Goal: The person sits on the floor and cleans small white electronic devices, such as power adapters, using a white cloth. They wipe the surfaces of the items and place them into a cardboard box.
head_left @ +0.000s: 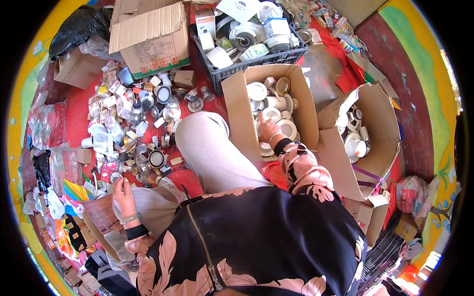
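My right hand reaches into an open cardboard box that holds several white round lamp fittings; its fingers rest on one of them, and whether they grip it I cannot tell. My left hand hovers at the near edge of a scattered pile of small lamp parts on the red floor, fingers curled around a small piece at its tips. My bent knee in light trousers lies between the two hands.
A second cardboard box with white fittings stands to the right. A dark plastic crate of parts and a closed carton sit behind. Plastic bags and packaging line the left side; small cartons lie at the lower right.
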Demonstrator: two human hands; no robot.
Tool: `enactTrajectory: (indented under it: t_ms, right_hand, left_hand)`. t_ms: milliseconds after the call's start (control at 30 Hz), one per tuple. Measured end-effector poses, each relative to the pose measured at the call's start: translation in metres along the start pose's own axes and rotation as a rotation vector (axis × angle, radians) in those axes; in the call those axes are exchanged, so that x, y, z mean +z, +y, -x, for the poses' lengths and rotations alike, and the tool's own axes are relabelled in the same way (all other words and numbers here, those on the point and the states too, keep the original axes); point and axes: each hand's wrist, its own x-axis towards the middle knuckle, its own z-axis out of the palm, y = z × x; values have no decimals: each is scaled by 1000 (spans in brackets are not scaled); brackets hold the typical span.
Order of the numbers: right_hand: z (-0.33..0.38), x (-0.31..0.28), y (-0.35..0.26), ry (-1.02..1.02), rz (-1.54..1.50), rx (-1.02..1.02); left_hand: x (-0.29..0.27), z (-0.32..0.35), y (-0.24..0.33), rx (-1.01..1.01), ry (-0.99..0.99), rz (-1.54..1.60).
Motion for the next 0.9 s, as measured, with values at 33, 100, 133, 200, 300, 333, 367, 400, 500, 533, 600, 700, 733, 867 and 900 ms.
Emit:
enactTrajectory:
  t_ms: [33,100,133,200,300,333,367,400,500,533,600,700,733,867,900]
  right_hand:
    - [-7,5,-1,5,9,2]
    - [-19,17,-4,5,24,10]
    - [-20,15,-4,-39,31,12]
    - [-6,-2,-8,-43,-25,37]
    - [-12,9,3,12,-92,76]
    - [-21,14,8,25,-130,114]
    - [-21,11,7,34,-165,148]
    - [-10,-6,5,55,-217,135]
    - [-27,-23,11,57,337,-87]
    - [-34,-35,14,26,640,-240]
    - [-61,-35,24,77,455,-170]
    - [-91,-39,21,75,222,-69]
    - [-96,-46,13,52,75,-28]
    - [-139,-4,31,24,250,-151]
    - [-137,-9,29,6,256,-151]
  left_hand:
    - [0,1,1,-7,-1,9]
    - [1,2,-3,6,5,2]
    - [1,1,-4,13,3,-5]
    - [1,3,1,6,-6,-18]
    - [0,2,2,1,-2,-17]
    - [1,2,1,0,3,-13]
    - [1,3,-1,1,4,-13]
    - [1,3,-4,2,5,-14]
    - [0,3,-3,-1,-3,-14]
    - [0,3,-2,-2,-6,-11]
    - [3,1,-4,14,-5,-24]
    - [1,3,-5,13,0,-44]
    - [0,8,-4,0,9,-51]
    - [3,-3,1,14,-28,-45]
    - [2,-2,4,10,-27,-55]
